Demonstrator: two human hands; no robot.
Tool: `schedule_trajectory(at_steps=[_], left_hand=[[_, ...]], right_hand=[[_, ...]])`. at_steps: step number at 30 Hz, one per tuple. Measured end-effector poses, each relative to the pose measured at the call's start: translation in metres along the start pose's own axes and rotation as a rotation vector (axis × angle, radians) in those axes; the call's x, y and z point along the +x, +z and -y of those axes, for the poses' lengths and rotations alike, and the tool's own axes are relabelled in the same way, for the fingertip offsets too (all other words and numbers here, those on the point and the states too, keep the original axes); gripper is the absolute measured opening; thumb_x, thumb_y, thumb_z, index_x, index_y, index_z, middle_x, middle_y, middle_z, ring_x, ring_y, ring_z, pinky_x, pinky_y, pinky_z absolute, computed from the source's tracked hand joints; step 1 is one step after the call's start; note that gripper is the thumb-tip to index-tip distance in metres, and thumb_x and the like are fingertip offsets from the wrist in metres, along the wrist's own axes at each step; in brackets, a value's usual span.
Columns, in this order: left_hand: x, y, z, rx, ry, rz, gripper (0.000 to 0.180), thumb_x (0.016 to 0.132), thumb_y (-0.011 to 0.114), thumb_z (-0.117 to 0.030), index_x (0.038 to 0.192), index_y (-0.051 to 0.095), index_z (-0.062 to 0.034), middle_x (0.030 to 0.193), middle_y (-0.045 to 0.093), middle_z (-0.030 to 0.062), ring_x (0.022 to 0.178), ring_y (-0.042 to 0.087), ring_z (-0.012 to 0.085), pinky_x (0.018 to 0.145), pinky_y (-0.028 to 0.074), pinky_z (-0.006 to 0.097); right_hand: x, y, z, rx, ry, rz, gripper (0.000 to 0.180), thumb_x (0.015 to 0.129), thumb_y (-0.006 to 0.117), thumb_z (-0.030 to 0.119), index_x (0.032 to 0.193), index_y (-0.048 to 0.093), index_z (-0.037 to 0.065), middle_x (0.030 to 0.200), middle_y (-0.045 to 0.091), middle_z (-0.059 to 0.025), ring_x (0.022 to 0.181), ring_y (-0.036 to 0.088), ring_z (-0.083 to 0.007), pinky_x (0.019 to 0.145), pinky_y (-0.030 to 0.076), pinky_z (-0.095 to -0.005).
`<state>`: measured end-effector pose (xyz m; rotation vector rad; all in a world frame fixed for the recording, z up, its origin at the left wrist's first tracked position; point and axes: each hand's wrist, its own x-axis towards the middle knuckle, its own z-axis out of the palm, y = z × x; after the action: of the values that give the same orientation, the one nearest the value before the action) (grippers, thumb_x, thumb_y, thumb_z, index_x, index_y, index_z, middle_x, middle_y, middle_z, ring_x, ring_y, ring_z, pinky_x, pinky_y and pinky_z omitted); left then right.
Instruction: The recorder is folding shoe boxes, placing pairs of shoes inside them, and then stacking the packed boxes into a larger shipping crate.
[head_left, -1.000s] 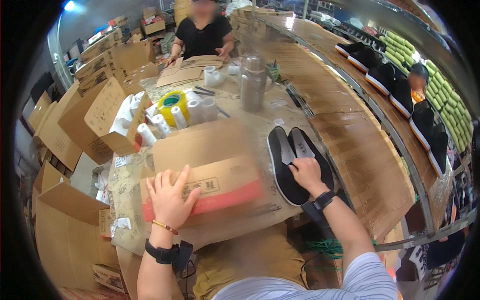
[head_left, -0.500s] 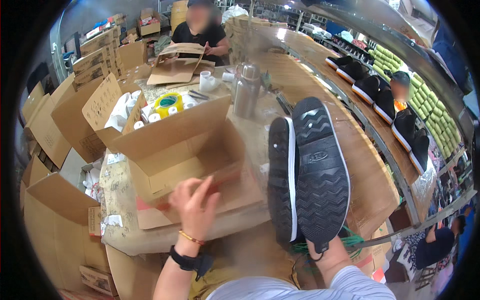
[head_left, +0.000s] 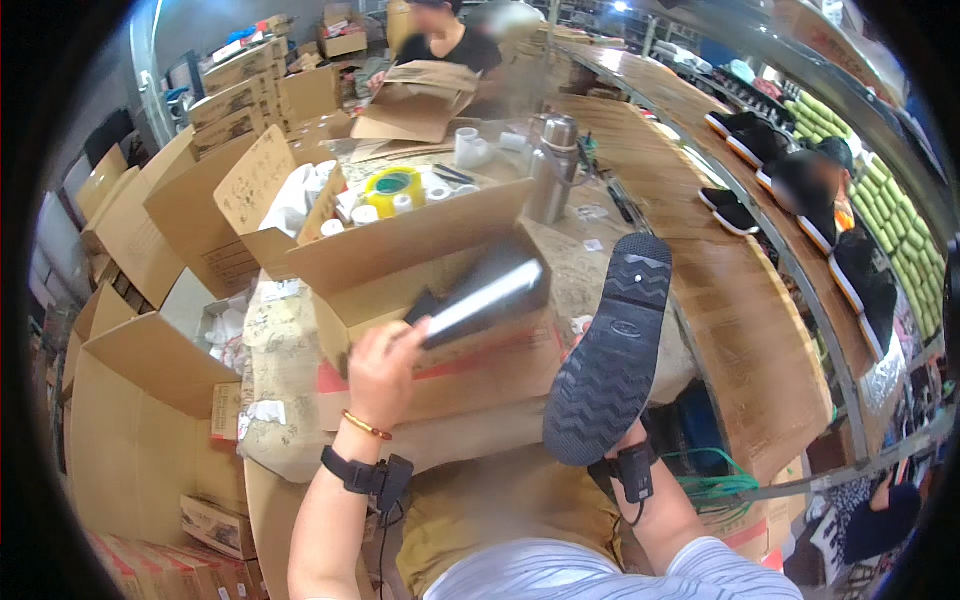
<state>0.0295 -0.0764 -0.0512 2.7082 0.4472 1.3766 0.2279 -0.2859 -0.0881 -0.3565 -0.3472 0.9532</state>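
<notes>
My left hand (head_left: 385, 362) is closed on the heel end of a black shoe (head_left: 484, 303) with a white sole edge, blurred by motion. That shoe lies tilted over the opening of a brown cardboard box (head_left: 415, 235) on the table. To the right of the box, my right hand (head_left: 630, 438) holds up a second black shoe (head_left: 610, 365), its zigzag-treaded sole turned toward me. This shoe hides most of the right hand's fingers.
Behind the box are a yellow tape roll (head_left: 393, 184), white paper rolls, a white mug (head_left: 470, 148) and a steel flask (head_left: 552, 168). More black shoes (head_left: 735, 212) line the wooden bench at right. Open cartons (head_left: 150, 380) stand left. A co-worker (head_left: 440, 45) handles cardboard opposite.
The two shoes, together on the right before, are now apart. My left hand, empty earlier, has taken one and brought it over the box. The view has shifted left.
</notes>
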Motion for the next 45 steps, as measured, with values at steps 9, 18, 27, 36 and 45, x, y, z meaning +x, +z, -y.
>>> schedule_trajectory(at_steps=[9,18,27,36,45], left_hand=[[0.018,-0.050,0.035,0.084,-0.004,-0.178,0.024,0.068,0.068,-0.003,0.090,0.069,-0.0112,0.093,0.059,0.0091,0.096,0.055,0.0300,0.086,0.044,0.041],[-0.013,-0.015,0.127,-0.178,-0.563,0.189,0.057,0.074,0.058,-0.012,0.129,0.046,-0.0216,0.139,0.024,0.0241,0.131,0.026,0.0390,0.108,0.025,0.048],[0.012,-0.006,0.072,0.212,-0.651,0.294,0.089,0.069,0.078,-0.027,0.138,0.024,-0.0138,0.143,0.014,0.0309,0.134,0.019,0.0440,0.110,0.020,0.049],[-0.033,-0.022,0.106,-0.178,-0.411,-0.088,0.025,0.077,0.055,0.002,0.098,0.065,-0.0068,0.107,0.064,0.0097,0.088,0.064,0.0294,0.080,0.053,0.036],[0.037,-0.029,0.055,0.233,-0.204,0.926,0.109,0.055,0.078,-0.056,0.145,0.027,-0.0224,0.147,0.017,0.0309,0.137,0.017,0.0444,0.103,0.016,0.067]], right_hand=[[0.071,0.093,0.006,-1.020,-0.661,0.154,0.024,0.079,0.057,-0.011,0.100,0.056,0.001,0.105,0.063,-0.0109,0.095,0.061,-0.0190,0.079,0.050,-0.0333],[0.113,0.071,-0.048,-1.872,-0.837,0.686,0.010,0.074,0.062,0.003,0.082,0.063,0.008,0.100,0.065,-0.0086,0.092,0.060,-0.0260,0.087,0.046,-0.0403],[0.166,-0.004,-0.034,-1.970,-0.516,-0.101,0.034,0.089,0.056,0.019,0.119,0.051,0.004,0.099,0.060,-0.0185,0.089,0.058,-0.0348,0.078,0.047,-0.0395],[0.169,-0.033,0.011,-1.420,0.007,-0.086,0.043,0.089,0.061,0.013,0.128,0.048,0.003,0.117,0.056,-0.0097,0.106,0.053,-0.0182,0.091,0.043,-0.0320],[0.159,0.043,0.000,-2.019,-0.318,0.966,0.076,0.054,0.086,0.026,0.122,0.057,0.007,0.135,0.048,-0.0135,0.130,0.040,-0.0322,0.106,0.034,-0.0408]])
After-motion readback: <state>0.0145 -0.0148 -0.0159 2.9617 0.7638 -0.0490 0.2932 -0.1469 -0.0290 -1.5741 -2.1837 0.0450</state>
